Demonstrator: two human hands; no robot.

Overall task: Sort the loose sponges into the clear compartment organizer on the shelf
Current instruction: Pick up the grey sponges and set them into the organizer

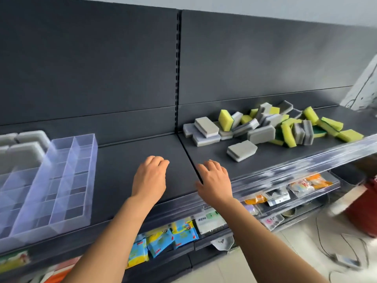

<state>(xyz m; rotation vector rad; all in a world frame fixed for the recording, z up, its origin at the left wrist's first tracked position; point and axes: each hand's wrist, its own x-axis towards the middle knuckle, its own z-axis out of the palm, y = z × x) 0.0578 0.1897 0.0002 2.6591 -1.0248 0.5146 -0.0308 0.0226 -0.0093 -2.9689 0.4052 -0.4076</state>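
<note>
A heap of loose sponges (271,125), grey ones and yellow-green ones, lies on the right half of the dark shelf (130,166). One grey sponge (241,150) sits apart, nearest the shelf front. The clear compartment organizer (61,180) stands at the left, with several grey sponges (24,148) in its far compartments. My left hand (150,176) and my right hand (214,180) hover side by side over the shelf middle, fingers loosely curled, holding nothing.
A clear plastic price rail (285,172) runs along the shelf front. Lower shelves hold packaged goods (169,237). A red container (367,207) and cables (342,256) are on the floor at the right.
</note>
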